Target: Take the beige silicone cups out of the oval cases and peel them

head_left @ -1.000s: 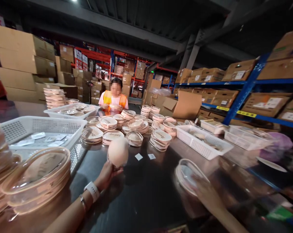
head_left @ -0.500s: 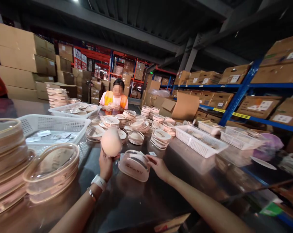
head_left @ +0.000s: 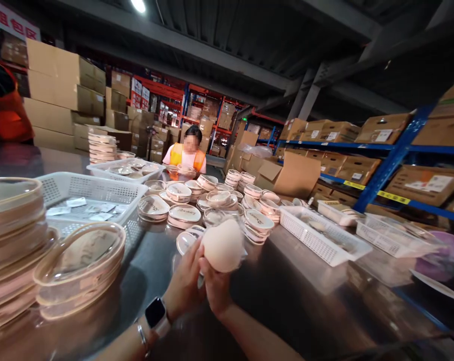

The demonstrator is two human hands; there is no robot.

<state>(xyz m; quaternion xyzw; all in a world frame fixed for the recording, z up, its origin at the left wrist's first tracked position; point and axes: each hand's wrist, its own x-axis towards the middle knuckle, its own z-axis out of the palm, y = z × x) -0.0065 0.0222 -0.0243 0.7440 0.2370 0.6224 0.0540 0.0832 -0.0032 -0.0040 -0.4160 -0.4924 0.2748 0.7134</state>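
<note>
Both hands meet at a pale cream, rounded pad (head_left: 222,245), with clear plastic showing along its right edge. My left hand (head_left: 185,281), wearing a watch, grips its left side with bent fingers. From below, my right hand (head_left: 216,288) grips the same pad, its fingers partly hidden behind it. A clear-lidded oval case (head_left: 186,241) lies just behind my left hand, partly covered by it. Beyond the pad, several lidded cases (head_left: 184,212) with printed lettering sit in low stacks on the dark shiny table (head_left: 287,306).
At the left are a tall stack of cases (head_left: 14,240), a shorter case stack (head_left: 82,265) and a white basket (head_left: 132,200) holding paper slips. White baskets (head_left: 320,240) line the right. A co-worker in an orange vest (head_left: 185,158) sits across; another person's orange clothing (head_left: 6,110) shows far left.
The pad has moved right and is now between both hands. My right hand has left the oval case and come to the pad. The whole view has shifted slightly.
</note>
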